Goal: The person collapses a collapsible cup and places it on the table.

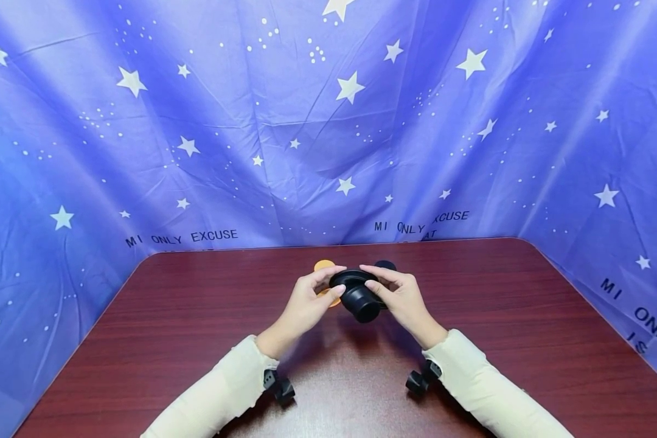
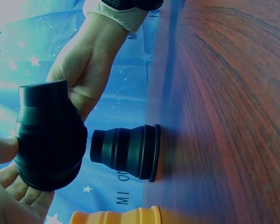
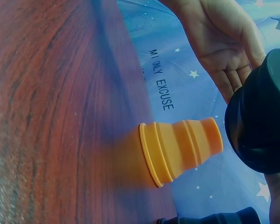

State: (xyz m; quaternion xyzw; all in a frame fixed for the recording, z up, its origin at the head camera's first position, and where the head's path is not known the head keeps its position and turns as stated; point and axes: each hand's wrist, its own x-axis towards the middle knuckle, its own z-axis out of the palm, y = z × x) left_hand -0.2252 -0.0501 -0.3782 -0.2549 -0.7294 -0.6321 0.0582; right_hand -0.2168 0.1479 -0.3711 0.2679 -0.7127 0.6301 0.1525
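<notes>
A black tiered cup, collapsible by its look [image 1: 361, 302], is held up off the table between both hands. My left hand [image 1: 305, 299] grips its left side, fingers along the wide rim and thumb below. On the opposite side, my right hand [image 1: 407, 298] pinches it with thumb and fingers. The narrow end points toward me in the head view. Behind the hands, an orange tiered cup [image 3: 181, 149] stands wide end down on the table. A second black cup [image 2: 126, 151] stands the same way to its right. Hands partly hide both in the head view.
The dark red wooden table [image 1: 197, 322] has rounded far corners. A blue star-patterned curtain [image 1: 285, 121] hangs along its back and sides. Black wrist mounts [image 1: 279, 387] stick out from the cream sleeves [image 1: 219, 389] above the tabletop.
</notes>
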